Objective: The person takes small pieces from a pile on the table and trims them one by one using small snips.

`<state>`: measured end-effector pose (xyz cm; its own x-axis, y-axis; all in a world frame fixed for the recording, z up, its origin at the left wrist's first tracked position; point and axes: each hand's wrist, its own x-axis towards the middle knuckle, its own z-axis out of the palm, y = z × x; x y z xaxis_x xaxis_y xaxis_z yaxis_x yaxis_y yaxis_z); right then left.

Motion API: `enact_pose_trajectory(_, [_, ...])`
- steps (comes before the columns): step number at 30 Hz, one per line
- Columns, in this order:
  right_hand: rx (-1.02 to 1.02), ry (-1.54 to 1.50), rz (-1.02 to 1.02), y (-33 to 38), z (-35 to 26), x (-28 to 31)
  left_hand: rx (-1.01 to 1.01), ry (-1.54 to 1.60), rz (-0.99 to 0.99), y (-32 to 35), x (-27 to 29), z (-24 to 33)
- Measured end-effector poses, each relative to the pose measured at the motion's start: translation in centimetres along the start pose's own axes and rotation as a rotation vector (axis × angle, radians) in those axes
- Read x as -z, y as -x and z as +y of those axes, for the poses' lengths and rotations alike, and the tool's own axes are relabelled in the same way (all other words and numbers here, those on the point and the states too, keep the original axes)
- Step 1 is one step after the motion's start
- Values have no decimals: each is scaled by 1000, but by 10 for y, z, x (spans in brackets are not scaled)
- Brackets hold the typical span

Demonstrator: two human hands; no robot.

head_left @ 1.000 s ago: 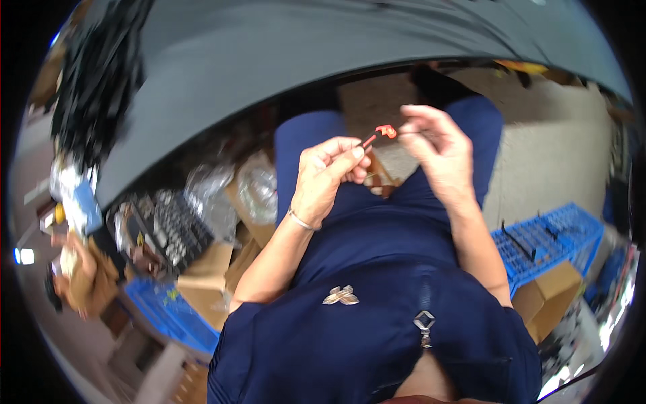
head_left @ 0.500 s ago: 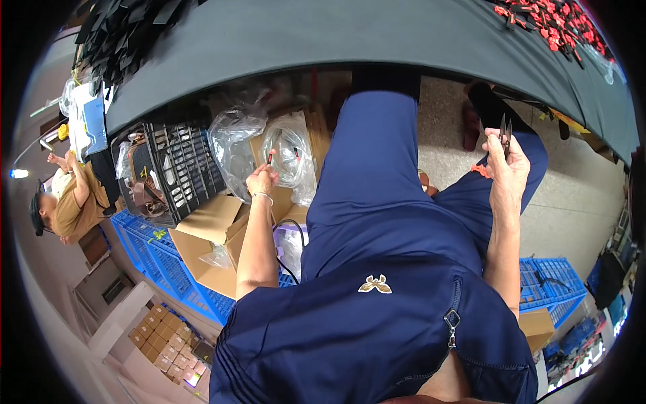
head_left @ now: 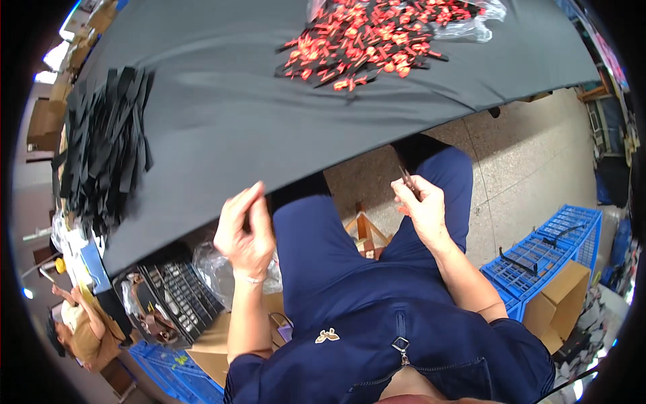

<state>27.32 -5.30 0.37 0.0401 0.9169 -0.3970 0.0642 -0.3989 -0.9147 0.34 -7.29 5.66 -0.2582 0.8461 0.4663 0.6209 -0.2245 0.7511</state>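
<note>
My left hand (head_left: 244,229) is raised at the near edge of the black-covered table (head_left: 269,114), fingers together and nothing visible in it. My right hand (head_left: 422,205) hovers over my right thigh and pinches a small dark tool with thin tips (head_left: 408,180); a bit of red shows under the fingers. A heap of small red-and-black pieces (head_left: 367,40) lies on the far side of the table, partly on a clear plastic bag (head_left: 471,20). A pile of black strips (head_left: 104,145) covers the table's left end.
Under the table to my left stand a black crate (head_left: 178,299), clear bags (head_left: 215,266) and cardboard boxes (head_left: 208,347) over blue crates (head_left: 171,377). More blue crates (head_left: 545,259) and a cardboard box (head_left: 562,303) are on my right. Another person (head_left: 77,330) sits far left.
My view has swung up from my lap to the tabletop. My left hand came up from the bags under the table to the table edge; my right hand stays over my thigh with the tool.
</note>
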Motion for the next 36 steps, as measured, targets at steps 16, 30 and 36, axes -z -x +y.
enact_pose_trajectory(16, [23,-83,64,-12,17,37,-214,-365,-270,-105,-128,11])
enact_pose_trajectory(30, [743,378,171,-13,-66,24,884,854,-530,-56,-84,45])
enact_pose_trajectory(36, [980,655,285,-4,-75,15,928,896,-580,-32,-87,56])
